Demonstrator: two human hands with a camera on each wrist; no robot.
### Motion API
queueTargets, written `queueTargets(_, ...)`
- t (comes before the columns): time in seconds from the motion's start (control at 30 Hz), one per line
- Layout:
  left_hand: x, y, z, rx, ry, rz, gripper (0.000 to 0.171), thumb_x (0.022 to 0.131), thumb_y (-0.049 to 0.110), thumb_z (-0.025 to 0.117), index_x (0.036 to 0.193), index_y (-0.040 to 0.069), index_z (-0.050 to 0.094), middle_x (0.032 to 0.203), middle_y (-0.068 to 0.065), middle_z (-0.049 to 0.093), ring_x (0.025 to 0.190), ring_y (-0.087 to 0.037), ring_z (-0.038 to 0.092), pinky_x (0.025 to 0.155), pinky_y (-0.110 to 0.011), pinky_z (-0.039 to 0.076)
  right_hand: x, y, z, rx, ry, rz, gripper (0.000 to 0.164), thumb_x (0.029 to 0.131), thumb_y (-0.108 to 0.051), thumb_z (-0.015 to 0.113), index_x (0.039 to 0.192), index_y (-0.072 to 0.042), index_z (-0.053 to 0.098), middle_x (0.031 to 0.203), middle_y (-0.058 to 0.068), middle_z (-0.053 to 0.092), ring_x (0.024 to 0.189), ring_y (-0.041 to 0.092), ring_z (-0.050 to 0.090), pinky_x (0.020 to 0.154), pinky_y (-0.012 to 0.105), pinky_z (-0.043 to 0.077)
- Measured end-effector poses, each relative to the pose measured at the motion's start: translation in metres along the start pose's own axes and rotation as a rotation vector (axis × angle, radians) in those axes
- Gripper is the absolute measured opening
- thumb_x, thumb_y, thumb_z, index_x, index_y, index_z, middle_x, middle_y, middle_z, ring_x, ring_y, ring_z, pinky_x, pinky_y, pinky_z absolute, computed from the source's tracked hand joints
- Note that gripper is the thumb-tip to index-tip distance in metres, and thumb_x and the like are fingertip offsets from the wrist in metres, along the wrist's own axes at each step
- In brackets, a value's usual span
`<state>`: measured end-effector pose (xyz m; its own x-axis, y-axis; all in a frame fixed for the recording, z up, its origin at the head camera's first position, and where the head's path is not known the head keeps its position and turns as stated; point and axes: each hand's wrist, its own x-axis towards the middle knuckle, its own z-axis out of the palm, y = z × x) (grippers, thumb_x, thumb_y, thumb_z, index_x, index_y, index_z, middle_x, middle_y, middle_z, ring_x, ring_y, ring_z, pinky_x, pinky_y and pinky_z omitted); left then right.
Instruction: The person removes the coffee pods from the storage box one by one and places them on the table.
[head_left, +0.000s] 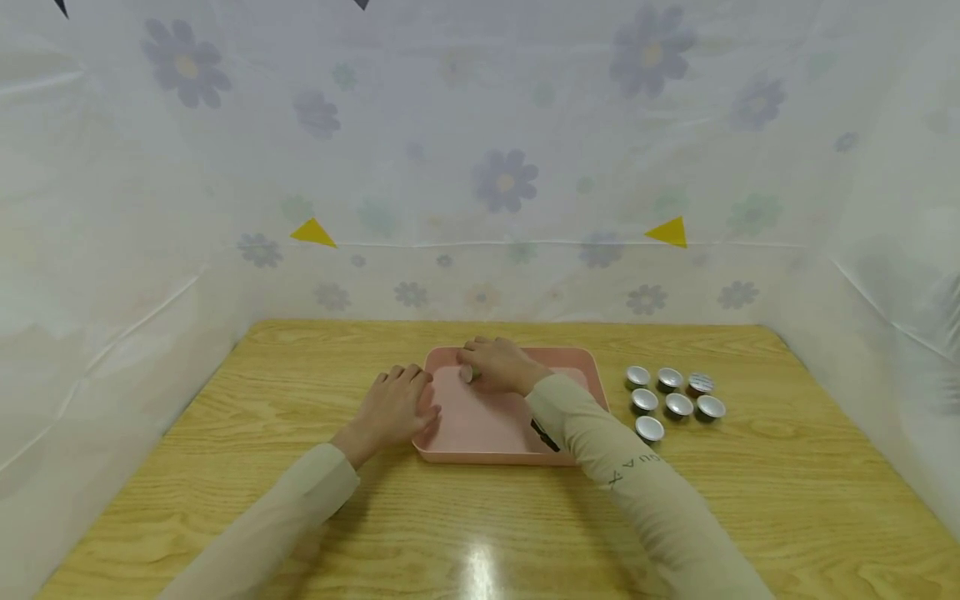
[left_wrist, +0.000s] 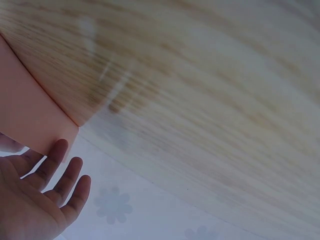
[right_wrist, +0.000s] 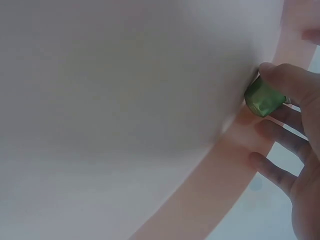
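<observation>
In the head view a pink tray [head_left: 465, 427] lies on the wooden table. My right hand [head_left: 498, 367] reaches over its far left part and pinches a coffee capsule [head_left: 468, 373], which looks green and foil-like in the right wrist view [right_wrist: 265, 98]. The capsule is tilted on its side close to the tray's wall. My left hand [head_left: 393, 406] is at the tray's left rim. Seen from the left wrist, its index finger touches the outer wall while the thumb is partly hidden behind it; the other fingers [left_wrist: 67, 180] are spread, slightly bent.
Several capsules with silvery lids [head_left: 678, 406] stand in loose rows on the table, right of the tray. Flowered white sheeting [head_left: 502, 179] hangs behind the table and along both sides. My right sleeve [head_left: 637, 475] crosses the tray's near right corner.
</observation>
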<state>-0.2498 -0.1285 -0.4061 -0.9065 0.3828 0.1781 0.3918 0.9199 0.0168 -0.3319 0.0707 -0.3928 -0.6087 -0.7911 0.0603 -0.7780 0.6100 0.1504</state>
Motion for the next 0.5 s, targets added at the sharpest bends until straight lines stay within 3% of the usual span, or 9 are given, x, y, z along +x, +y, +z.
queueTargets(0.2,0.0001,0.0003,-0.0008,-0.004,-0.007,-0.002,0.049,0.085,0.045,0.054,0.120,0.010,0.054,0.120,-0.006,0.054,0.109,-0.029,0.050,0.091,-0.047,0.041,0.0010,0.0000,0.0030,-0.005,0.069,-0.040,0.025,0.086,-0.021,0.063,0.110,-0.015,0.060,0.105,0.001,0.061,0.094,0.017,0.058,0.069,0.030,0.050)
queueTargets(0.5,-0.0009,0.0018,-0.0033,-0.016,-0.012,-0.006,0.049,0.085,0.044,0.055,0.120,0.009,0.055,0.120,-0.006,0.054,0.109,-0.029,0.050,0.091,-0.047,0.041,0.0020,-0.0051,-0.0006,0.008,0.029,-0.015,0.024,0.088,-0.016,0.058,0.112,-0.015,0.059,0.108,0.001,0.061,0.097,0.017,0.057,0.072,0.032,0.050)
